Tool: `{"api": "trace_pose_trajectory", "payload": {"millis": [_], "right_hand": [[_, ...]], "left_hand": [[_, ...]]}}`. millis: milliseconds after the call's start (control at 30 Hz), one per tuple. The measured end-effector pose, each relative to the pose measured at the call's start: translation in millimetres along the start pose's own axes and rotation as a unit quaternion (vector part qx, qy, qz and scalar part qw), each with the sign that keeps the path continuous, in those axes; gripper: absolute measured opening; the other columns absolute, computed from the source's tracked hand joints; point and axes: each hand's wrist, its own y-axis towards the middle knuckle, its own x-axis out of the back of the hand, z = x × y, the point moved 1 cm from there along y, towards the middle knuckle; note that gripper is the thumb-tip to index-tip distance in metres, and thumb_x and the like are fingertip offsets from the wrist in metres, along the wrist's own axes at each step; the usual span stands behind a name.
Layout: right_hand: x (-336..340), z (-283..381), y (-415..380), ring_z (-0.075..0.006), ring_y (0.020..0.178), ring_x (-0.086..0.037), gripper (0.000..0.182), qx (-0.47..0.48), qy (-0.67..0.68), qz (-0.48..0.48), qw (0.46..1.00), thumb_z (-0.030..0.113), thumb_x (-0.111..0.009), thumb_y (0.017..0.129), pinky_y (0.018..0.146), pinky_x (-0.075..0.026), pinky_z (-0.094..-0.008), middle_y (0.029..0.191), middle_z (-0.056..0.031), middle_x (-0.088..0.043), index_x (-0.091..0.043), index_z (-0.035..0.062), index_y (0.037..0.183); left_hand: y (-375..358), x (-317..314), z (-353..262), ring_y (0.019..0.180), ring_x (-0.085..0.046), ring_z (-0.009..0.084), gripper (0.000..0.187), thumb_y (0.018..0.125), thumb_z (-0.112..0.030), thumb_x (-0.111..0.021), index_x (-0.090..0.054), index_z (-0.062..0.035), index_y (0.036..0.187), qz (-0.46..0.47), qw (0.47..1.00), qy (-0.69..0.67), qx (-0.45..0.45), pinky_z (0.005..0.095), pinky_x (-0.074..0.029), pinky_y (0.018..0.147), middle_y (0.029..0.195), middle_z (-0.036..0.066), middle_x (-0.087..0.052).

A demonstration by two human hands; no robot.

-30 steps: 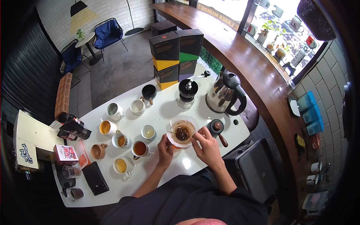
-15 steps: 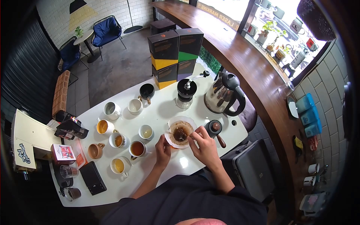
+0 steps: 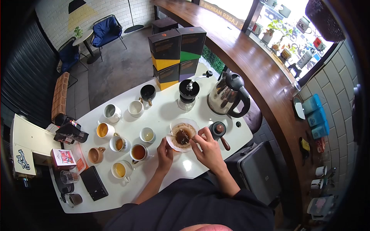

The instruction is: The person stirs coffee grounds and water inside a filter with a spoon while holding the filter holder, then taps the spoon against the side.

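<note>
A white paper coffee filter (image 3: 193,124) stands open near the table's front edge, with wet brown coffee grounds (image 3: 184,135) inside. My left hand (image 3: 165,154) is closed, its thumb and fingers pinching the filter's left edge. On the other side my right hand (image 3: 208,149) bends over the right rim, fingertips pressed together on the paper. What the filter rests in is mostly hidden. Left of my left hand sits a cup of reddish-brown liquid (image 3: 138,152). Just beyond my right hand is a dark, round-topped vessel with a wooden handle (image 3: 217,130).
Several more cups, including a brown cup (image 3: 96,154), spread across the left of the white table (image 3: 165,111). A hand coffee grinder (image 3: 188,92) and a steel kettle (image 3: 223,96) stand behind the filter. Stacked boxes (image 3: 165,48) rise at the back. A black case (image 3: 260,169) is at right.
The whole view has shifted slightly, so the table and its objects appear a little further left. Both hands stay at the filter; my right fingers have moved only slightly.
</note>
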Motion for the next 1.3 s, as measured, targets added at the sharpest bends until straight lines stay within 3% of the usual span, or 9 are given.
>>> {"api": "trace_pose_trajectory", "payload": {"millis": [333, 600, 900, 1000, 1067, 1167, 1300], "right_hand": [[1.5, 0.7, 0.4, -0.0238, 0.068, -0.065, 0.009, -0.013, 0.018, -0.003, 1.0, 0.012, -0.068, 0.09, 0.058, -0.046, -0.038, 0.098, -0.0105, -0.05, -0.065, 0.0039, 0.093], [3.7, -1.0, 2.0, -0.0231, 0.064, -0.063, 0.009, -0.026, 0.023, -0.001, 0.999, 0.011, -0.067, 0.091, 0.058, -0.045, -0.0372, 0.097, -0.0107, -0.049, -0.065, 0.0032, 0.093], [-0.3, -5.1, 1.8, -0.0211, 0.056, -0.052, 0.01, 0.009, 0.029, -0.032, 0.999, 0.011, -0.067, 0.091, 0.055, -0.043, -0.0356, 0.095, -0.0108, -0.049, -0.064, 0.0019, 0.094], [1.9, -5.1, 2.5, -0.0218, 0.057, -0.053, 0.01, -0.018, 0.068, -0.017, 0.997, 0.011, -0.067, 0.091, 0.056, -0.043, -0.0358, 0.095, -0.0112, -0.049, -0.064, 0.0021, 0.094], [5.1, -5.2, 3.7, -0.0303, 0.074, -0.069, 0.011, -0.023, 0.015, 0.004, 1.0, 0.014, -0.067, 0.092, 0.061, -0.051, -0.0421, 0.099, -0.0137, -0.05, -0.064, 0.0046, 0.096], [2.6, -7.4, 3.1, -0.0309, 0.073, -0.068, 0.011, 0.0, 0.044, 0.013, 0.999, 0.014, -0.067, 0.092, 0.061, -0.051, -0.0422, 0.1, -0.0139, -0.05, -0.063, 0.0044, 0.096], [5.9, -3.3, 4.3, -0.0306, 0.072, -0.068, 0.012, -0.018, 0.023, 0.015, 0.999, 0.014, -0.067, 0.092, 0.062, -0.051, -0.0426, 0.101, -0.0141, -0.05, -0.063, 0.0042, 0.096]], "left_hand": [[3.4, -3.0, -8.7, 0.071, -0.05, 0.0114, 0.019, 0.103, -0.011, -0.049, -0.052, 0.0059, 0.111, -0.004, 1.0, -0.013, -0.01, 0.0275, -0.044, 0.065, 0.081, 0.007, -0.055], [3.9, -3.1, -8.9, 0.07, -0.05, 0.0114, 0.016, 0.101, -0.006, -0.05, -0.052, 0.0063, 0.11, -0.009, 1.0, -0.012, -0.017, 0.0277, -0.045, 0.065, 0.078, 0.007, -0.054], [3.9, -3.1, -8.6, 0.067, -0.049, 0.0118, 0.015, 0.101, -0.007, -0.051, -0.052, 0.0064, 0.108, -0.009, 1.0, 0.004, -0.02, 0.0284, -0.045, 0.064, 0.076, 0.006, -0.053], [4.2, -2.5, -7.5, 0.068, -0.049, 0.0122, 0.016, 0.101, -0.008, -0.051, -0.052, 0.0064, 0.108, -0.008, 1.0, 0.005, -0.024, 0.029, -0.045, 0.064, 0.076, 0.007, -0.054], [4.5, -2.7, -8.2, 0.069, -0.05, 0.0125, 0.016, 0.101, -0.008, -0.051, -0.052, 0.0064, 0.109, -0.01, 1.0, 0.008, -0.028, 0.0294, -0.045, 0.065, 0.077, 0.007, -0.054], [3.3, -1.9, -9.4, 0.07, -0.051, 0.0133, 0.016, 0.1, -0.007, -0.051, -0.052, 0.0068, 0.109, -0.003, 1.0, -0.001, -0.011, 0.0297, -0.046, 0.066, 0.08, 0.008, -0.056], [2.8, -4.1, -6.3, 0.071, -0.052, 0.0144, 0.016, 0.1, -0.005, -0.051, -0.051, 0.008, 0.11, -0.019, 0.998, 0.013, -0.051, 0.03, -0.047, 0.067, 0.083, 0.01, -0.058]]}}
